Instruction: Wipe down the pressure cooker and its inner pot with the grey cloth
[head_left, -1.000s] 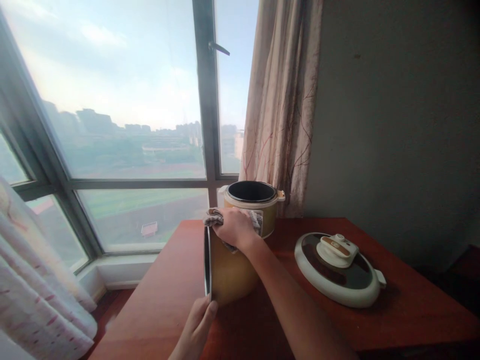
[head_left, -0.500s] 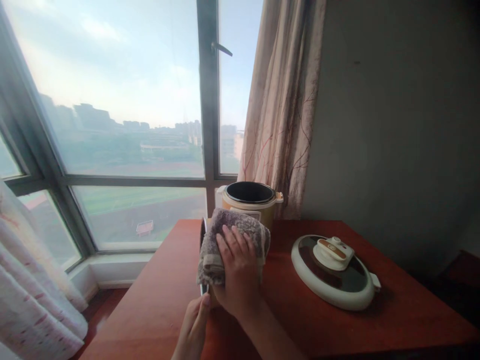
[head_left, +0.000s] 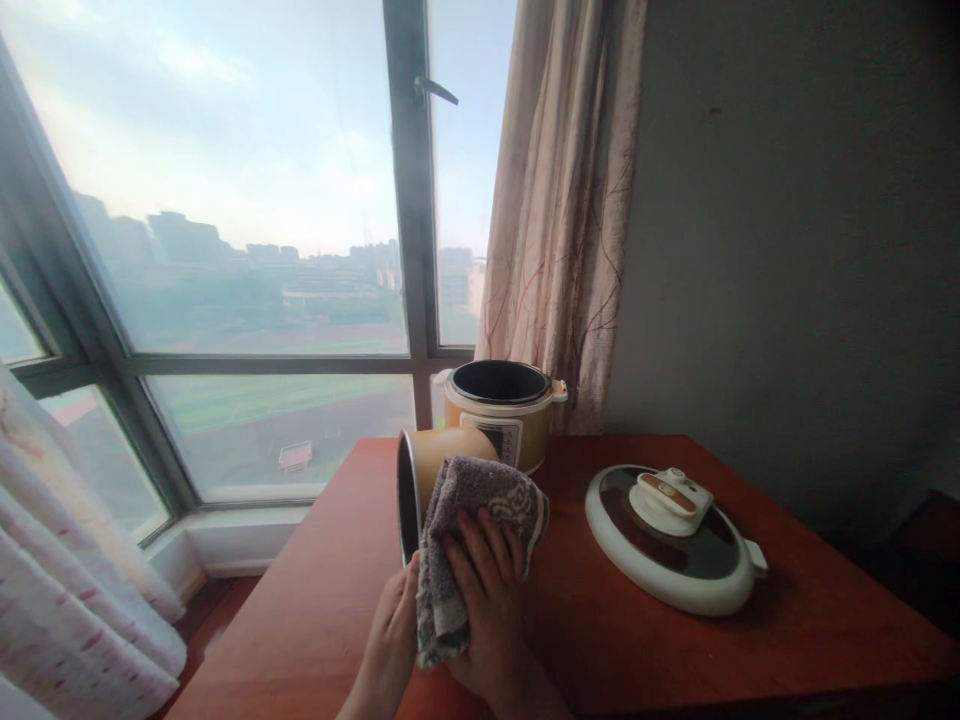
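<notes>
The gold inner pot [head_left: 448, 446] of a pressure cooker is tipped on its side, its dark opening facing left. My left hand [head_left: 391, 625] grips its near rim, fingers closed on the edge. A folded grey-purple towel [head_left: 484, 495] with a pale pattern lies against the near side of the pot. Pressed onto that towel is my right hand [head_left: 484, 580], its fingers bent over the cloth. The towel hides much of the pot's lower wall. Right behind stands the cooker body [head_left: 536, 425], upright with its dark top opening and a control panel in front.
A white and dark cooker lid [head_left: 667, 540] rests handle-up on the right of the red-brown table [head_left: 300, 610]. Behind the table are a window [head_left: 262, 300] and a hanging curtain [head_left: 562, 220]. Another curtain [head_left: 67, 570] hangs at the left.
My right hand and the towel have slid down the side of the pot, towards me. More of the pot's upper wall and the cooker's panel now show. My left hand stays at the rim.
</notes>
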